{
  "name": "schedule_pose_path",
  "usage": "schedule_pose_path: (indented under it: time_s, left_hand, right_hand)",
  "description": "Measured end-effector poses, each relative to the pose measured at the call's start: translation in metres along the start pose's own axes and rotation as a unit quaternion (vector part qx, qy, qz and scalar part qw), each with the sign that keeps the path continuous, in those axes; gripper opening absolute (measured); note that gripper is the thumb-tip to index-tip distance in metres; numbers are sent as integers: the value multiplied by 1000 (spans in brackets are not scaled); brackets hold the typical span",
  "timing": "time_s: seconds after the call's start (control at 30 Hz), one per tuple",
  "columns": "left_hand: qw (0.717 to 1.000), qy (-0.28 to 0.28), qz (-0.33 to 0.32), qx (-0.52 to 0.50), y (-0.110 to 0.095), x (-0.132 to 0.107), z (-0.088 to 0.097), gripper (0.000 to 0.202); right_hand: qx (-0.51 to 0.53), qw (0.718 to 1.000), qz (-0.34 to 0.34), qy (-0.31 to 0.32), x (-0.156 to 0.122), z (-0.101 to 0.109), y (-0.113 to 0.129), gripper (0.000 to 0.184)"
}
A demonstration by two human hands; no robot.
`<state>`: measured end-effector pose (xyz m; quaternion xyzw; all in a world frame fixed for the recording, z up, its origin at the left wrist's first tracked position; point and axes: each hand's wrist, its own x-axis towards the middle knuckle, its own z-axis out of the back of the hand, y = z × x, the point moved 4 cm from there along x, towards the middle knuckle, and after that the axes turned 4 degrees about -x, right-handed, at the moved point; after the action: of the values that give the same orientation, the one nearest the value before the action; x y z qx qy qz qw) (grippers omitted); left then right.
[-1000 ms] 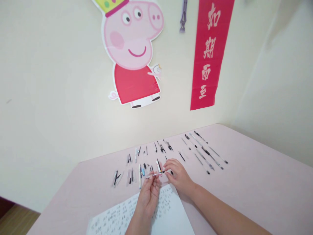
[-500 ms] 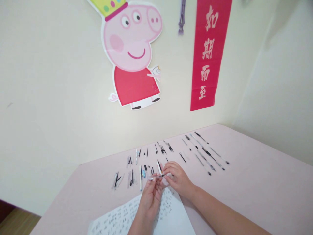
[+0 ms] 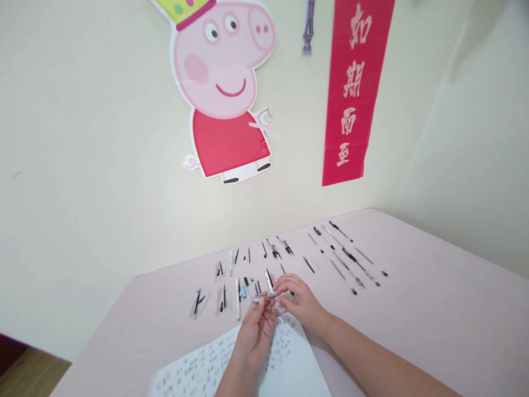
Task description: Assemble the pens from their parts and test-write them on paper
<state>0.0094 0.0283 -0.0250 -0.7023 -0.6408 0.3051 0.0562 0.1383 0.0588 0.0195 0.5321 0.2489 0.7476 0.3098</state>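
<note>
Between both hands lies a slim pen (image 3: 264, 298), held level above the top of a written sheet of paper (image 3: 301, 364). My left hand (image 3: 258, 328) is closed on its left part, thumb on top. The fingers of my right hand (image 3: 295, 300) pinch the dark right end. Just beyond the hands, a white pen part (image 3: 269, 281) and a black refill (image 3: 282, 268) lie on the table, partly hidden by my fingers. Close to my left hand are a light-blue cap (image 3: 243, 291) and a pale pen barrel (image 3: 238, 300).
Pen parts in several groups cover the back of the pink table (image 3: 124, 320), including a black-and-clear group (image 3: 198, 303) on the left. Longer pens and refills (image 3: 359, 264) lie at the right. A wall (image 3: 103, 165) with a pig cutout (image 3: 227, 99) and a red banner (image 3: 351, 99) rises behind.
Both hands stay almost in place on the pen, with only slight finger movement. The view has shifted very slightly.
</note>
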Motion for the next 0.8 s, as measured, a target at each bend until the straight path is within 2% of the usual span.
schedule_pose_path:
  time_s: [0.57,0.7,0.8]
  left_hand:
    - [1000,-2,10,-8,0,0,2,17]
    - [1000,-21,13,-18,1,2,6,17]
    - [999,-25,12,-21,1,4,8,15]
  right_hand:
    - [-10,1000,-8,-3,-1,0,-4,8]
    - [-54,998,-38,7,-1,4,-9,6]
    - [-133,988,-80,6,-1,13,-23,7]
